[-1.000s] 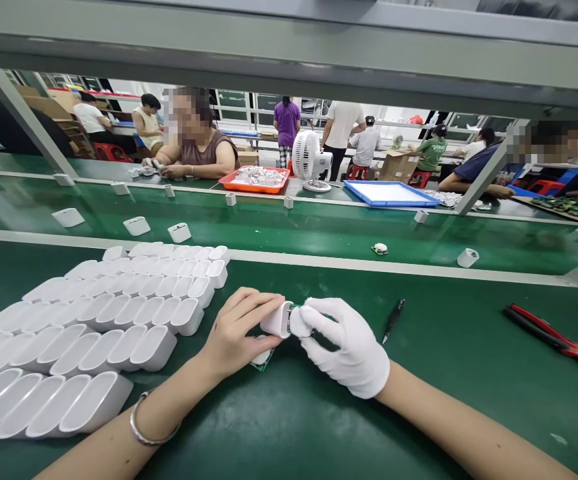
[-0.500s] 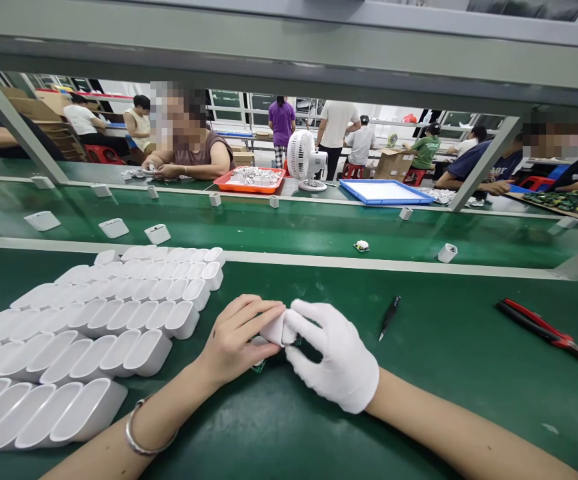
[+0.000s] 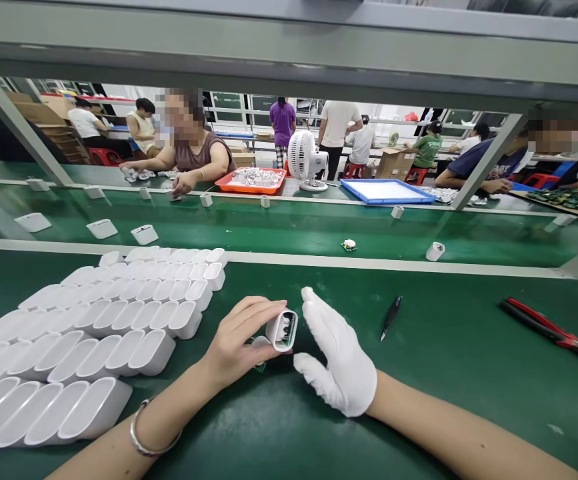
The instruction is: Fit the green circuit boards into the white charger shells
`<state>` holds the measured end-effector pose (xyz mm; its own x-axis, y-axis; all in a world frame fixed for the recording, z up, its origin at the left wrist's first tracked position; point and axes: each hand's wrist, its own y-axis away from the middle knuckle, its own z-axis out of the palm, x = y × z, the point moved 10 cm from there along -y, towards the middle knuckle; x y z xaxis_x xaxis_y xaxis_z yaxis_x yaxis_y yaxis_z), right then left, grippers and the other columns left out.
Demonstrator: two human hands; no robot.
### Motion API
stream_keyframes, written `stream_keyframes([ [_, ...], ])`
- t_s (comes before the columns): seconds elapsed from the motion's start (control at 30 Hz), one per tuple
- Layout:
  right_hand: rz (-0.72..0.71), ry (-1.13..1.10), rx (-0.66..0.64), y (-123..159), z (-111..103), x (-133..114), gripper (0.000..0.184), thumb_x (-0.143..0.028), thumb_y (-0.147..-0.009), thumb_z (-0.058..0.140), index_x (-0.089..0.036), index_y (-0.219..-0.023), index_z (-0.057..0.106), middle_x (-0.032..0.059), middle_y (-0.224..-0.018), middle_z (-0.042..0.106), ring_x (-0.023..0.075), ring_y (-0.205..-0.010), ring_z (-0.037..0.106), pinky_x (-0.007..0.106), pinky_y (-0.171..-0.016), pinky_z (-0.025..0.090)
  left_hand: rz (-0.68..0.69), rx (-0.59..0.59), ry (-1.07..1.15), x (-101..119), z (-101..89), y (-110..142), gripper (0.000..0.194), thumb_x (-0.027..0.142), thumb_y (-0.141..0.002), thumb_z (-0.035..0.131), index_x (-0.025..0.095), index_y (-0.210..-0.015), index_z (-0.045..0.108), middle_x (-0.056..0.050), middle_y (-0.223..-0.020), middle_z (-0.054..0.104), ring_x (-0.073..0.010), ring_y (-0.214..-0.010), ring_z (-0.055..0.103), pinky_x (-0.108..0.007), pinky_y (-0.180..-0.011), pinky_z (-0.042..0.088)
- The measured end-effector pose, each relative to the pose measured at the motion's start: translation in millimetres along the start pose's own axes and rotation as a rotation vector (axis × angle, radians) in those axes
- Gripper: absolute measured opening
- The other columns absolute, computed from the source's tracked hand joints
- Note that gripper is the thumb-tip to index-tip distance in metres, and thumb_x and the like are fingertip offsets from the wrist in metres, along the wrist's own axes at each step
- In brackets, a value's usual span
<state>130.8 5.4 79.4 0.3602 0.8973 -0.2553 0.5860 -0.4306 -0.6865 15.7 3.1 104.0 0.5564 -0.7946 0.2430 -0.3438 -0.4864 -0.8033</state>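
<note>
A green bench (image 3: 419, 413) fills the lower view, and a thick grey beam (image 3: 289, 60) spans the top, its slanting posts cutting across people seated beyond. Past the bench's pale rail runs a green belt (image 3: 293, 233) with scattered white pieces. Rows of oval, open-topped white casings (image 3: 101, 347) crowd the bench's left side, close to the left forearm. On the far side stand a white fan (image 3: 300, 157) and a blue-rimmed tray (image 3: 386, 200).

The gloved right hand (image 3: 336, 357) is held wide, thumb apart from straightened fingers, touching nothing. The bare left hand (image 3: 241, 337) grips a small white casing (image 3: 273, 328) near the bench's middle. Pliers (image 3: 566, 340) and a slim black tool (image 3: 391, 318) lie farther right.

The gripped casing is smooth with a rounded rim; its mouth faces the viewer's right, showing white and dark parts inside. Fingers cover its left end. A small green board (image 3: 260, 367) peeks out below the left hand, mostly hidden.
</note>
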Motion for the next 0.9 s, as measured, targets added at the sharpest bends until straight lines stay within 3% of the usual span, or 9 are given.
stream_keyframes([
  [0.13, 0.061, -0.127, 0.058, 1.0, 4.0, 2.2, 0.067, -0.029, -0.087, 0.05, -0.02, -0.145, 0.019, 0.0152, -0.144, 0.032, 0.0268, -0.127, 0.039, 0.043, -0.099, 0.043, 0.02, -0.005, 0.066, 4.6, 7.5, 4.0, 0.048, 0.021, -0.076, 0.069, 0.023, -0.122, 0.052, -0.009, -0.102, 0.067, -0.0233, -0.088, 0.06, -0.038, -0.074, 0.052],
  [0.23, 0.259, -0.293, 0.113, -0.3, 13.9, 16.6, 0.054, -0.023, -0.083, 0.054, -0.019, -0.135, 0.04, 0.0148, -0.134, 0.046, 0.0251, -0.117, 0.05, 0.038, -0.092, 0.048, -0.198, -0.017, 0.085, -7.6, 17.4, 8.2, 0.055, 0.02, -0.077, 0.068, 0.025, -0.126, 0.046, -0.007, -0.101, 0.066, -0.0229, -0.093, 0.059, -0.036, -0.075, 0.051],
  [0.33, 0.539, -0.53, 0.183, 0.4, 23.9, 43.5, 0.042, -0.025, -0.079, 0.059, -0.017, -0.12, 0.055, 0.0102, -0.105, 0.064, 0.0213, -0.092, 0.063, 0.034, -0.08, 0.053, -0.462, -0.107, 0.055, -27.7, 28.3, 16.6, 0.078, 0.026, -0.075, 0.07, 0.027, -0.139, 0.025, -0.006, -0.108, 0.065, -0.0233, -0.103, 0.057, -0.035, -0.079, 0.051],
  [0.43, 0.639, -0.672, 0.205, -9.7, 19.0, 75.4, 0.033, -0.031, -0.08, 0.058, -0.015, -0.108, 0.059, 0.0041, -0.079, 0.065, 0.0173, -0.072, 0.062, 0.032, -0.07, 0.053, -0.474, -0.164, -0.212, -42.8, 19.4, 17.3, 0.067, 0.035, -0.073, 0.07, 0.026, -0.132, 0.039, -0.011, -0.126, 0.054, -0.0311, -0.109, 0.053, -0.045, -0.083, 0.049],
  [0.5, 0.626, -0.506, 0.184, -22.1, -1.7, 108.7, 0.025, -0.035, -0.081, 0.055, -0.015, -0.096, 0.061, 0.0036, -0.076, 0.063, 0.0164, -0.071, 0.059, 0.029, -0.068, 0.049, -0.446, -0.08, -0.5, -54.6, -3.5, 17.0, 0.042, 0.034, -0.078, 0.064, 0.02, -0.117, 0.055, -0.017, -0.129, 0.05, -0.0397, -0.112, 0.048, -0.057, -0.086, 0.042],
  [0.57, 0.654, -0.101, 0.212, -30.0, -37.9, 154.1, 0.022, -0.036, -0.082, 0.053, -0.017, -0.09, 0.061, 0.0038, -0.082, 0.062, 0.0162, -0.076, 0.058, 0.027, -0.071, 0.046, -0.436, 0.048, -0.697, -63.5, -27.8, 19.8, 0.028, 0.027, -0.081, 0.055, 0.013, -0.105, 0.06, -0.022, -0.116, 0.056, -0.045, -0.111, 0.046, -0.066, -0.085, 0.035],
  [0.67, 0.869, 0.449, 0.049, -27.2, -70.0, 227.8, 0.022, -0.032, -0.084, 0.047, -0.019, -0.098, 0.057, 0.0065, -0.098, 0.059, 0.0174, -0.088, 0.056, 0.027, -0.076, 0.042, -0.459, 0.168, -0.775, -72.5, -50.5, 25.6, 0.022, 0.014, -0.079, 0.047, 0.008, -0.092, 0.063, -0.02, -0.088, 0.06, -0.0442, -0.1, 0.051, -0.068, -0.081, 0.034],
  [0.77, 1.008, 0.549, -0.019, -20.0, -74.6, 267.6, 0.025, -0.026, -0.084, 0.044, -0.012, -0.1, 0.056, 0.0148, -0.101, 0.057, 0.0223, -0.089, 0.056, 0.032, -0.073, 0.042, -0.507, 0.133, -0.885, -76.2, -58.5, 24.3, 0.026, 0.003, -0.074, 0.04, 0.009, -0.074, 0.065, -0.017, -0.073, 0.057, -0.04, -0.09, 0.054, -0.062, -0.074, 0.039],
  [0.9, 1.02, 0.631, 0.034, -31.5, -46.6, 264.3, 0.044, -0.027, -0.084, 0.047, -0.009, -0.124, 0.042, 0.0247, -0.129, 0.037, 0.0313, -0.112, 0.045, 0.043, -0.085, 0.038, -0.635, -0.113, -1.086, -83.5, -51.5, 21.2, 0.03, -0.003, -0.069, 0.037, 0.008, -0.067, 0.065, -0.023, -0.096, 0.059, -0.0401, -0.102, 0.05, -0.057, -0.076, 0.04],
])
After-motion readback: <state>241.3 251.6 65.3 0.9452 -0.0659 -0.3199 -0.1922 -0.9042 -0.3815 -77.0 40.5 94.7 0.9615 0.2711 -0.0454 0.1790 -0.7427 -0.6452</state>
